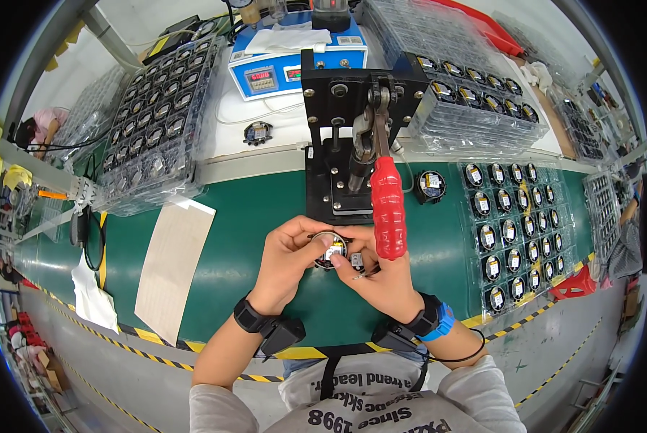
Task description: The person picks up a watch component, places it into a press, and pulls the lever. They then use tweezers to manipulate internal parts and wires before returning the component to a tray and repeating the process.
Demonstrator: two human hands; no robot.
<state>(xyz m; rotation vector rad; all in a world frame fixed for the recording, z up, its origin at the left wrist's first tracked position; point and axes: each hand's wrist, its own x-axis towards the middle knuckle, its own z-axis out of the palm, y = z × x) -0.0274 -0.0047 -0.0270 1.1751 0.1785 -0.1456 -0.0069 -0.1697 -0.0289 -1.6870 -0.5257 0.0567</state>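
Hands together over green mat: left hand (289,254) and right hand (381,278) both pinch a small round black fan (331,250). Glossy red lever handle (388,208) hangs just beside.

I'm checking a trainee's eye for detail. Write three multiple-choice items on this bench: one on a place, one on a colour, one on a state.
1. Where does the small round fan sit?
A. Between both hands
B. In the right-side tray
C. Under the press

2. What colour is the press lever handle?
A. Blue
B. Red
C. Yellow

3. How is the lever handle?
A. Gripped by the right hand
B. Gripped by the left hand
C. Free of both hands

Answers: 1 A, the left hand and right hand pinch it together. 2 B, its grip is bright red. 3 C, both hands are on the fan.
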